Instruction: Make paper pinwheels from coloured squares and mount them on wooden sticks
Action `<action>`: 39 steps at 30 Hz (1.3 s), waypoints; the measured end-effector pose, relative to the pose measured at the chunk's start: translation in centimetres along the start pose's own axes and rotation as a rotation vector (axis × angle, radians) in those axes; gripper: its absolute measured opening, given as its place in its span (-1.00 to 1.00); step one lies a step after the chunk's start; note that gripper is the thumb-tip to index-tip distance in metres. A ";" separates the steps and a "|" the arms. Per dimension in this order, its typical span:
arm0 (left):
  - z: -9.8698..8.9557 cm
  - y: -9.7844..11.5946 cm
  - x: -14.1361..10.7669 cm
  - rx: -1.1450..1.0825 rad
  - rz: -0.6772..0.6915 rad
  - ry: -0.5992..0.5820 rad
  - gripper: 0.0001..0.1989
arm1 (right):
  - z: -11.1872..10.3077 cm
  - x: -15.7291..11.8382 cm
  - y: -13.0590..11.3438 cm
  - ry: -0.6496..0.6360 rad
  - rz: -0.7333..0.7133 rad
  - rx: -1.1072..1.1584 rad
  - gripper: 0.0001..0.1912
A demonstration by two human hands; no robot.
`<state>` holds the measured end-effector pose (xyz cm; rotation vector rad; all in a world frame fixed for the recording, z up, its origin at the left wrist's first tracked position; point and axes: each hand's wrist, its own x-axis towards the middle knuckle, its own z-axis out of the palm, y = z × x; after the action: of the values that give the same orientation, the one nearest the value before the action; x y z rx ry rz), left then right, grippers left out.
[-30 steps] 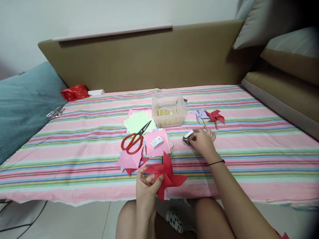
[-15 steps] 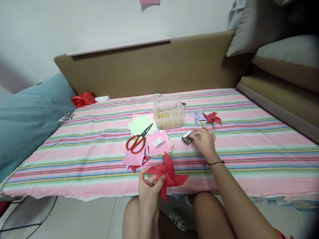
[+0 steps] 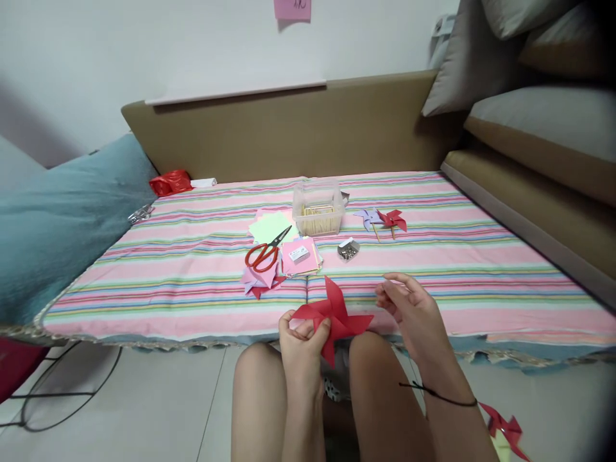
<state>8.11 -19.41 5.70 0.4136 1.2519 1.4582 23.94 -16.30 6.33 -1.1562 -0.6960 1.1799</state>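
Observation:
My left hand [image 3: 304, 343] pinches a red paper pinwheel [image 3: 337, 314] at its middle, thumb on top, above my knees. To its right, my right hand [image 3: 409, 305] is raised with thumb and fingertips pressed together; whatever they hold is too small to make out. Beyond it on the striped cloth lies a small clear packet of metal pins [image 3: 348, 250] with a white label. A pair of red-handled scissors [image 3: 264, 253] rests on coloured paper, beside a stack of pink paper squares [image 3: 293, 264] topped by a small white box [image 3: 299, 255].
A clear plastic box of wooden sticks [image 3: 318, 221] stands behind the papers. Purple [image 3: 369, 219] and red [image 3: 393, 220] pinwheels on sticks lie to its right. More pinwheels [image 3: 503, 430] appear low at the right. Cushions [image 3: 539, 135] are piled at right.
My right hand has drawn back from the packet of pins toward me, fingers pinched. My left hand still grips the red pinwheel. The view has shifted a little.

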 end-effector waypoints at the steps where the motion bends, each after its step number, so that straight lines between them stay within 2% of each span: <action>1: 0.0 0.0 -0.5 -0.004 0.003 0.000 -0.37 | -0.3 -1.1 -0.2 0.003 0.018 0.014 -0.71; 6: -0.1 0.6 -2.9 0.010 0.014 -0.033 -0.37 | -1.2 -5.6 -1.4 0.009 -0.037 -0.029 -0.82; 10: -0.1 0.9 -4.2 0.066 0.050 -0.046 -0.38 | -0.2 -8.4 -2.5 -0.117 -0.126 -0.164 -0.90; 13: 0.2 1.3 -4.9 0.111 0.090 -0.057 -0.39 | 0.7 -9.4 -2.8 -0.205 -0.159 -0.289 -0.94; 18: 0.4 1.8 -5.6 0.133 0.162 -0.093 -0.43 | 1.1 -9.7 -1.9 -0.162 -0.212 -0.424 -0.96; 22: 0.3 1.8 -5.8 0.126 0.217 -0.114 -0.46 | 1.3 -9.6 -1.5 -0.129 -0.317 -0.392 -0.94; 27: 0.4 2.1 -6.1 0.125 0.222 -0.125 -0.45 | 1.9 -9.7 -2.1 -0.114 -0.396 -0.353 -0.89; 35: 0.4 2.2 -6.2 0.120 0.229 -0.137 -0.46 | 1.9 -9.8 -2.0 -0.120 -0.447 -0.434 -0.88; 39: 0.3 2.2 -6.3 0.114 0.224 -0.158 -0.46 | 2.3 -9.9 -2.2 -0.046 -0.451 -0.429 -0.89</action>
<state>9.25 -24.34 10.01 0.7514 1.1933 1.5123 19.75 -24.87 10.48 -1.2366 -1.2144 0.6922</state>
